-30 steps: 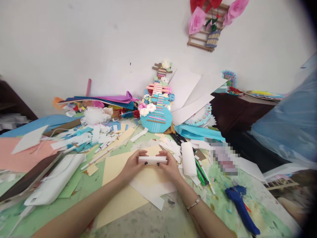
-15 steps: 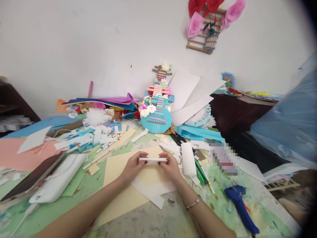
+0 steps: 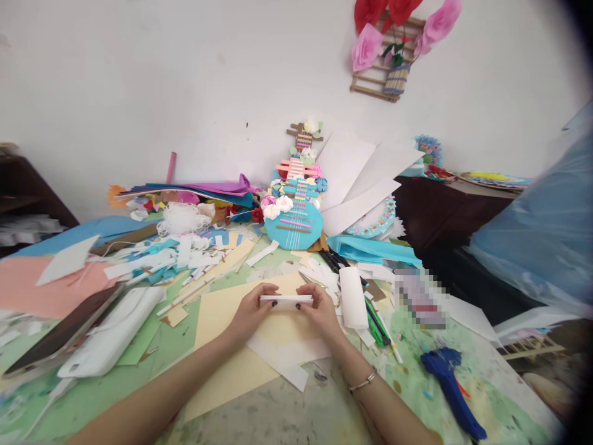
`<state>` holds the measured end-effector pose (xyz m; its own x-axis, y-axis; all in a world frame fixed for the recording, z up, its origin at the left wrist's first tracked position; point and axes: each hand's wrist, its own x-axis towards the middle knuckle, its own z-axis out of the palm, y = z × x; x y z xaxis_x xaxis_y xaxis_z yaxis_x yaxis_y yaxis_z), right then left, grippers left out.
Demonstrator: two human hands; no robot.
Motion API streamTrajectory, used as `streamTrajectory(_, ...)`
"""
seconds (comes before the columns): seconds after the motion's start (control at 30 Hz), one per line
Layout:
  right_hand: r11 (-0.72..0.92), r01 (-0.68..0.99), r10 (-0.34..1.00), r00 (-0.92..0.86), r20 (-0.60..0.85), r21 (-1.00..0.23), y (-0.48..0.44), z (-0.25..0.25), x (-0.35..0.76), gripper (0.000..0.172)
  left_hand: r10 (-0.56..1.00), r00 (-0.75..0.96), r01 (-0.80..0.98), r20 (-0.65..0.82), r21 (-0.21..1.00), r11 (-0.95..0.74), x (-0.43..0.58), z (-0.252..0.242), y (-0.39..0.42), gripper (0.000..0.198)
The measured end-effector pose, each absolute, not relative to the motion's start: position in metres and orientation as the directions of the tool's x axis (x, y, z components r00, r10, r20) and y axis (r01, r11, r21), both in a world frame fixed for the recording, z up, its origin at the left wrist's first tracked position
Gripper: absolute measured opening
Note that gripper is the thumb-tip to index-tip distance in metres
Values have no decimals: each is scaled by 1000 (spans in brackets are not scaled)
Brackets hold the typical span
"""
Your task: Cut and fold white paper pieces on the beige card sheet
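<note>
Between both hands a narrow folded white paper strip (image 3: 286,298) is held level, edge toward me. My left hand (image 3: 252,307) pinches its left end, thumb below and fingers on top. At the other end my right hand (image 3: 320,309) grips it the same way. Beneath them lies a cream sheet of paper (image 3: 217,383), partly covered by a translucent white sheet (image 3: 287,355). Just right of my right hand is a white paper roll (image 3: 353,300), with a green utility knife (image 3: 377,324) beside it.
A blue glue gun (image 3: 449,383) lies at the right. On the left are a dark-screened phone (image 3: 60,330) and a white power bank (image 3: 111,334). Paper scraps (image 3: 176,253) are heaped behind them. A blue paper lute (image 3: 296,222) leans at the wall.
The view has shifted very slightly. Both hands keep the same hold on the white paper strip, with no clear movement.
</note>
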<state>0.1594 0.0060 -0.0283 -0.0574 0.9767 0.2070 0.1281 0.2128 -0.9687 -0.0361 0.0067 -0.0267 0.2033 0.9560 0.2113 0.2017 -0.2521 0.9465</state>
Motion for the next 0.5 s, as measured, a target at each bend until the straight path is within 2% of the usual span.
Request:
streamTrajectory(0.17,221,328,971,18,240,-919,6,-25,172,27,966,171,216,196,949,-231,-36,-25,7,26)
streamTrajectory(0.3,256,499,958,-20,285,-828,6,-21,182,21,966,176,211,187,952,-223,-36,-25,6,25)
streamTrajectory(0.5,303,559,946,-76,316,-772,7,-21,183,14,964,187,207,189,952,-227,-37,-27,7,26)
